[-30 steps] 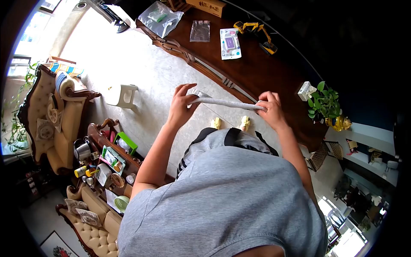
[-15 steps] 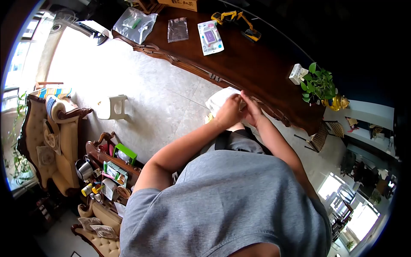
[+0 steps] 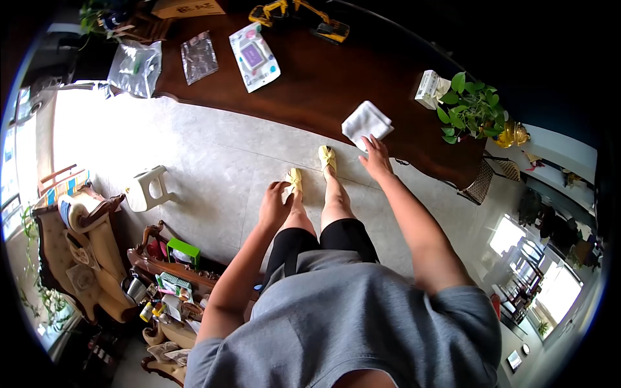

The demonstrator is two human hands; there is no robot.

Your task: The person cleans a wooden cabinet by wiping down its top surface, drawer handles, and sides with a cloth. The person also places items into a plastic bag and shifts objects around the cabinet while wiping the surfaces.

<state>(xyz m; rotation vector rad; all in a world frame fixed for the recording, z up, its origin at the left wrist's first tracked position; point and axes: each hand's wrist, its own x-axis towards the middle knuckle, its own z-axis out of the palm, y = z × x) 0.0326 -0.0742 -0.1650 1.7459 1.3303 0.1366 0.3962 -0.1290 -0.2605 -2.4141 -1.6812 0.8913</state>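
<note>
A folded white cloth [image 3: 366, 121] lies at the front edge of the dark wooden table, its near end reaching the rim. My right hand [image 3: 377, 159] is at the cloth's near end, fingers stretched and slightly apart, fingertips overlapping it. Whether they press on it or just brush it cannot be made out. Over the floor, away from the table, my left hand [image 3: 275, 204] hangs with nothing in it, its fingers loosely bent and apart from the thumb. Below it shows a foot in a yellow slipper [image 3: 294, 178].
On the table [image 3: 310, 84] are a wipes packet [image 3: 254, 58], clear plastic bags [image 3: 199, 57], a yellow toy excavator [image 3: 330, 29], a tissue box [image 3: 428, 89] and a potted plant [image 3: 472, 107]. A white stool [image 3: 147, 189] stands on the floor at left, near a sofa [image 3: 97, 258].
The white cloth, earlier between both hands in front of my body, now lies on the table edge. My left hand has moved away to the left; the view has shifted too.
</note>
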